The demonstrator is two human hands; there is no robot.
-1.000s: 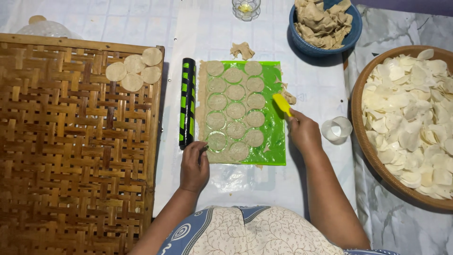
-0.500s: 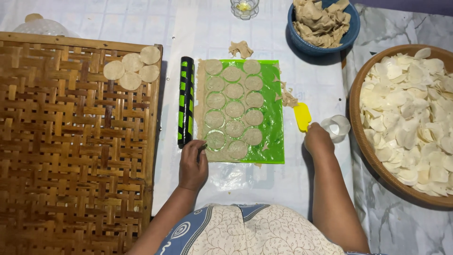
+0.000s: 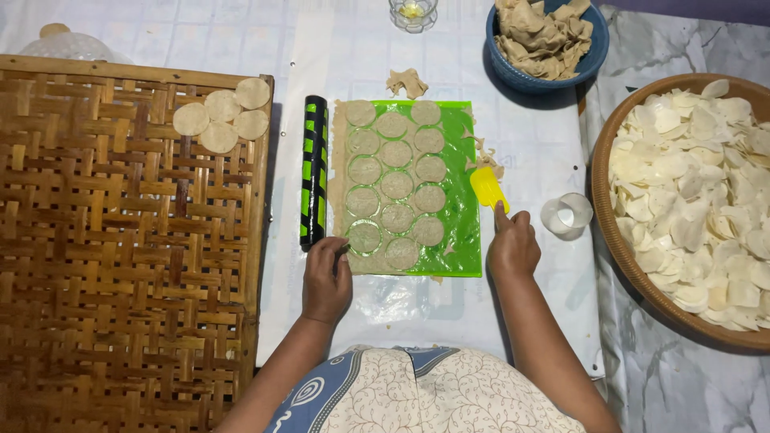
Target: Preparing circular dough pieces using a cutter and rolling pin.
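Altogether 12 cut dough rounds [image 3: 396,186], 4 rounds on tray [image 3: 222,119], 1 yellow scraper [image 3: 487,188]

a pale tiled plastic sheet [image 3: 241,36] covers the work surface under even, soft light. to the left lies a large woven bamboo tray [image 3: 104,265]. at the right, crinkled marbled grey sheeting [image 3: 682,385] spreads beneath a round wooden basin [image 3: 618,256]. a blue bowl [image 3: 513,76] sits far right.
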